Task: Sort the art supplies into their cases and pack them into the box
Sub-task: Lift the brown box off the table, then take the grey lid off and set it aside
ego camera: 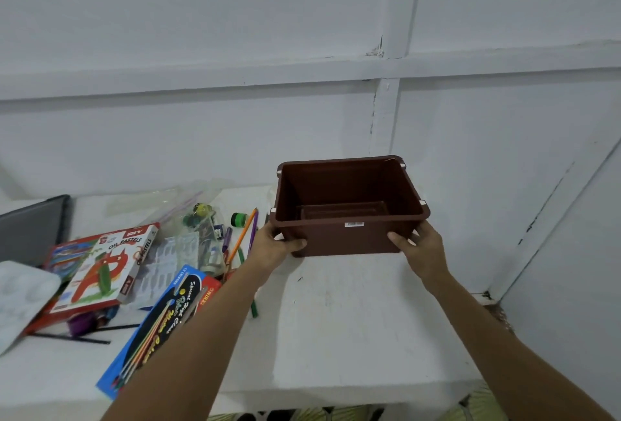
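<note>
A brown plastic box [349, 239] stands at the back of the white table, empty inside. My left hand [274, 244] grips its lower left corner and my right hand [421, 245] grips its lower right corner. Left of the box lie loose coloured pencils [243, 235], a small green paint pot [238, 219], an oil pastels case [100, 272] and a blue pencil case [158, 323], partly under my left forearm. A clear zip bag [181, 210] holds more paint pots.
A white paint palette [20, 296] lies at the far left edge, with a dark grey tray [30, 229] behind it. The white wall stands close behind the table. The table's front edge [336, 383] runs across the bottom.
</note>
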The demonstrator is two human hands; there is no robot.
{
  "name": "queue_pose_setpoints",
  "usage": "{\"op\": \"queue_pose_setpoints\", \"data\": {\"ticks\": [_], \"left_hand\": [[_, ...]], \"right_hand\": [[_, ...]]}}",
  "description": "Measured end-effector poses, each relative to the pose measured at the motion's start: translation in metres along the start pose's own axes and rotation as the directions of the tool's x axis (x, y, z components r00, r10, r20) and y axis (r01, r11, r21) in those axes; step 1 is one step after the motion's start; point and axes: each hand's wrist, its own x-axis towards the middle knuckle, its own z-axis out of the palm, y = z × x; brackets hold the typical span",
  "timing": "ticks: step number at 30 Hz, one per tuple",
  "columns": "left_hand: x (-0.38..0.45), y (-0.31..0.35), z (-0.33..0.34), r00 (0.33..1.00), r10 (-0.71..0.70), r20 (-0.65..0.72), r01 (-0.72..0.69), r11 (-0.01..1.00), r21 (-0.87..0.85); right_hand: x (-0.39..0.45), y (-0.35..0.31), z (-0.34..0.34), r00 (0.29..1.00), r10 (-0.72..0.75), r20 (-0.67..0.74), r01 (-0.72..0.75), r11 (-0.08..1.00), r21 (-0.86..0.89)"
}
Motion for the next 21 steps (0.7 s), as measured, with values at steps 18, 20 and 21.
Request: {"op": "queue_pose_setpoints", "data": {"ticks": [18,20,21], "left_hand": [[-0.016,0.025,-0.059,0.956,0.111,-0.27,-0.041,0.967,0.25],[-0.02,0.031,-0.093,0.953,0.097,-0.286,-0.03,0.973,0.231],[-0.022,0.033,-0.113,0.95,0.092,-0.297,-0.026,0.976,0.218]], "right_hand": [[-0.053,-0.067,0.098,0.984,0.035,0.173,-0.011,0.991,-0.135],[-0.055,-0.085,0.137,0.966,0.0,0.26,0.02,0.997,-0.077],[-0.056,-0.094,0.159,0.954,-0.019,0.298,0.038,0.997,-0.06]]}}
